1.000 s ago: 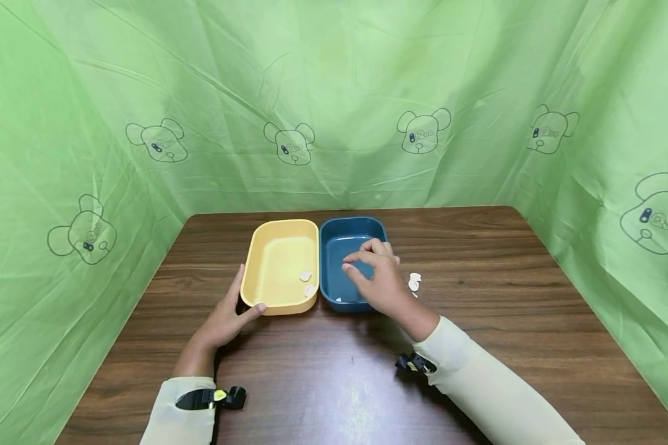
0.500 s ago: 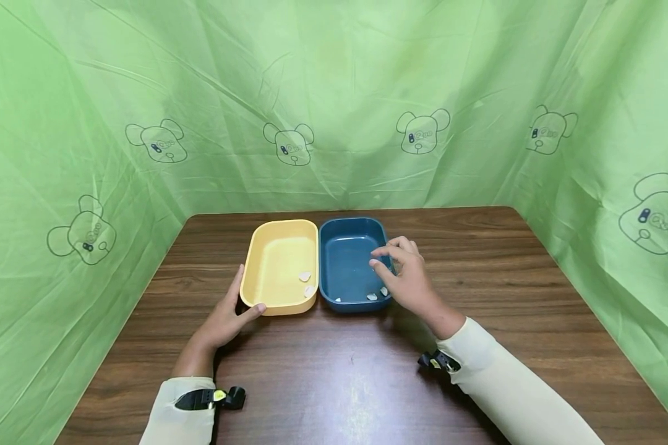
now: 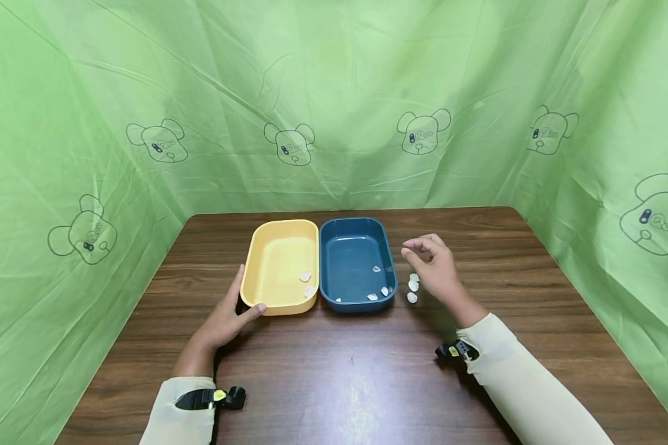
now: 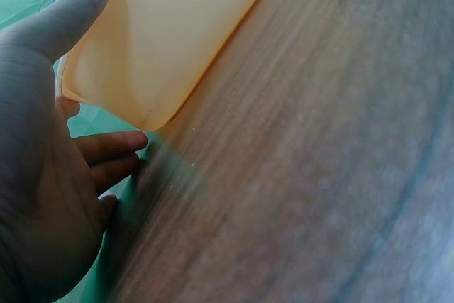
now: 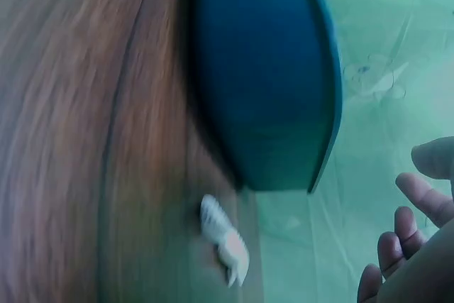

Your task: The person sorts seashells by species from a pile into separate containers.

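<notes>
White shells (image 3: 413,286) lay just beside the blue bin (image 3: 347,256)!
My left grip (image 3: 225,315) clasped the yellow bin (image 3: 281,262); my right grip (image 3: 436,267) hovered near those shells, released; more sat in both bins.

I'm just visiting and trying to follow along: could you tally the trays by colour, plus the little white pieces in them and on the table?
Yellow tray: 1
Blue tray: 1
White shell-like pieces: 9 clearly visible (2 in the yellow tray, 4 in the blue tray, 3 on the table)
Total: 11
</notes>
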A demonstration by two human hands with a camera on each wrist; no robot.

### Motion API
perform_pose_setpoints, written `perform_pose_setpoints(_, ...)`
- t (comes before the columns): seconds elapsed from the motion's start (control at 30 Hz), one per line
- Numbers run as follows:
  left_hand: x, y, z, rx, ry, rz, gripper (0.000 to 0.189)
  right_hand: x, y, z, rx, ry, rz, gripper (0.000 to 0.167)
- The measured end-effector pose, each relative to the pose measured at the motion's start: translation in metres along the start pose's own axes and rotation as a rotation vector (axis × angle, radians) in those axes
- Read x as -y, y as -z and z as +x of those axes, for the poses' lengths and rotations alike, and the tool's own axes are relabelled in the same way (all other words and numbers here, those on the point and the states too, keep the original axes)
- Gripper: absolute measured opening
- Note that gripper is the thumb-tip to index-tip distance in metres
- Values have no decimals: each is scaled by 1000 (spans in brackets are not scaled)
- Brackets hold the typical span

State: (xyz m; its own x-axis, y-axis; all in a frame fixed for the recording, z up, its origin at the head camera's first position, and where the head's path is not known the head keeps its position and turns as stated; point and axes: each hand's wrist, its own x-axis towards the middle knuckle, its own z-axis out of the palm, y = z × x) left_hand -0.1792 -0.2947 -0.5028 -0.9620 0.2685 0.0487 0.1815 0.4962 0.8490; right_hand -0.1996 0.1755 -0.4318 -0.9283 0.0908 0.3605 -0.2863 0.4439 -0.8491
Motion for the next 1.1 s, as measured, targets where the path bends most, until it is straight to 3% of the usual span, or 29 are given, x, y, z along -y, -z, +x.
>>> perform_pose_setpoints(0.3, 0, 0, 0, 2, 6, 13, 115, -27, 13, 4, 0, -4, -69, 20)
perform_pose_setpoints(0.77, 0, 1, 0, -3, 17, -1, 116, -60, 33, 6, 125, -33, -115, 25)
perform_pose_setpoints(1.1, 3, 0, 1, 5, -16, 14, 115, -74, 41, 2, 198, -119, -174, 29)
